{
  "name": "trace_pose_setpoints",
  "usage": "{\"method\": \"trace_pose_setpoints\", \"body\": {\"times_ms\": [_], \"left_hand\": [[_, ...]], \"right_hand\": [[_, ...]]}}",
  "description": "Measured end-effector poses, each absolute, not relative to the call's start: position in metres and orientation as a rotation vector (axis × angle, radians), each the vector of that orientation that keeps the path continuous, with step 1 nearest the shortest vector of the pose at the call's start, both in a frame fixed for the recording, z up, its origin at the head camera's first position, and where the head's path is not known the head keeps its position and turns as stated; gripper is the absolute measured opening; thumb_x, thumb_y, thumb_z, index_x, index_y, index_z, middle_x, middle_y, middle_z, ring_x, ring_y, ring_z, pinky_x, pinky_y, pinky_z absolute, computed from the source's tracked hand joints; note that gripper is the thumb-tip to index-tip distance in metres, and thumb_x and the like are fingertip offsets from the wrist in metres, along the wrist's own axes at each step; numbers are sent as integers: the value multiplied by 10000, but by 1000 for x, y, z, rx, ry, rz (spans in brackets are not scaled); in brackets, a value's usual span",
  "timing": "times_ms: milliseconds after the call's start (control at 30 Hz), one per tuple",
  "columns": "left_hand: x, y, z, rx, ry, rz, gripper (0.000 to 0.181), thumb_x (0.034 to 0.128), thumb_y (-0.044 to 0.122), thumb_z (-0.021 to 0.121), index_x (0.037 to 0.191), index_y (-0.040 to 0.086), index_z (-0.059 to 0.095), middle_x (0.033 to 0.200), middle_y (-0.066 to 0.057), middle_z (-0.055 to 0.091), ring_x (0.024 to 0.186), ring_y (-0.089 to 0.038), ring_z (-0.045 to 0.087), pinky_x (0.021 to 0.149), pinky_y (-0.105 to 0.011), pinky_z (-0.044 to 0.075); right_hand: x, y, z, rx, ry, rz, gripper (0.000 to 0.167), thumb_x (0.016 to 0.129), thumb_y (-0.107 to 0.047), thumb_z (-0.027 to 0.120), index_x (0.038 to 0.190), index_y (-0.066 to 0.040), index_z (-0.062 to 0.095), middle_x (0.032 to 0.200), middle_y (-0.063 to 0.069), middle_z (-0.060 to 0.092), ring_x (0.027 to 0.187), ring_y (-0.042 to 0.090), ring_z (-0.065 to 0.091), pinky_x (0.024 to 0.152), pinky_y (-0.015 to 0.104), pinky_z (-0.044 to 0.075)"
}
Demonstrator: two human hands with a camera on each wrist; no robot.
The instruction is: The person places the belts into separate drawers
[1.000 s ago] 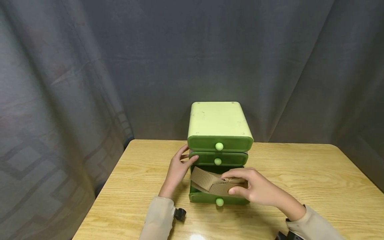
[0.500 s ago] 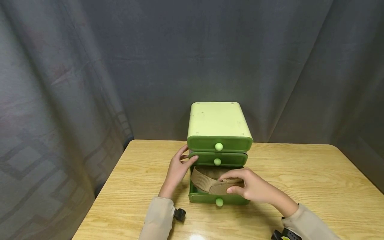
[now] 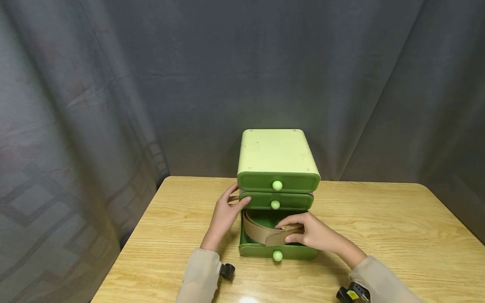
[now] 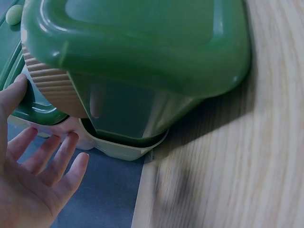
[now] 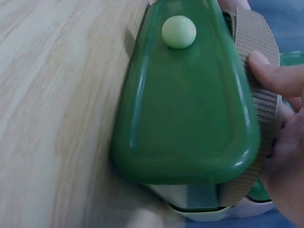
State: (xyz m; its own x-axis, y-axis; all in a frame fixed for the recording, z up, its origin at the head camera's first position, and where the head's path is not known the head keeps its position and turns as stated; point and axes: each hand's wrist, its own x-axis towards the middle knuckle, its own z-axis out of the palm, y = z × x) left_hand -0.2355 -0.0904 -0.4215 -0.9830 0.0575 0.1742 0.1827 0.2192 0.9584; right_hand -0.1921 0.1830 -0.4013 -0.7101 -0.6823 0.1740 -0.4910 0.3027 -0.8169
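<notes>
A green drawer cabinet [image 3: 278, 151] stands on the table with its bottom drawer [image 3: 255, 251] pulled out. Inside that drawer, partly above its front, sits a coiled tan webbing belt [image 3: 257, 232]. My right hand [image 3: 318, 235] pinches the belt's right part between thumb and fingers; in the right wrist view the thumb presses the ribbed webbing [image 5: 259, 33]. At the cabinet's left side, my left hand [image 3: 224, 216] rests its thumb on the middle drawer [image 3: 259, 201]. Its fingers lie fairly straight along the side wall, as the left wrist view shows. The belt's far right end is hidden behind my right hand.
The wooden table [image 3: 379, 219] reaches out on both sides of the cabinet. A dark grey curtain [image 3: 242, 75] hangs behind it. Above the pulled-out drawer, the top drawer [image 3: 257, 182] and middle drawer are closed, each with a round pale knob.
My right hand has moved slightly left and the belt with it. The belt's loop has drawn together into a tighter coil, lower in the drawer. My left hand has stayed in place.
</notes>
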Motion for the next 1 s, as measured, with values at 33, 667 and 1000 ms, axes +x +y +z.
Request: {"method": "trace_pose_setpoints", "body": {"times_ms": [33, 667, 1000], "left_hand": [[-235, -90, -421, -233, -2370, -1885, 635, 929, 304, 715, 1492, 165, 457, 1479, -76, 470, 1182, -294, 554, 918, -444, 510], [-233, -91, -423, -232, -2368, -1885, 646, 906, 374, 729, 1480, 219, 474, 1474, -28, 478, 1186, -268, 550, 923, -442, 507], [-207, -87, -381, -224, -2404, -1891, 607, 949, 206, 694, 1488, 75, 446, 1476, -127, 469, 1194, -341, 544, 902, -439, 523]], "right_hand": [[-194, 183, -403, -1072, 2357, -1376, 298, 881, -96, 740, 1167, -21, 705, 1118, 101, 707, 951, 112, 683, 789, 298, 576], [-212, 179, -422, -1104, 2407, -1219, 269, 817, -41, 798, 1081, -64, 749, 1033, 22, 733, 870, 51, 639, 713, 254, 545], [-216, 179, -429, -1191, 2407, -1118, 246, 795, 4, 801, 1024, -77, 766, 961, -32, 737, 860, 52, 655, 731, 259, 558]]}}
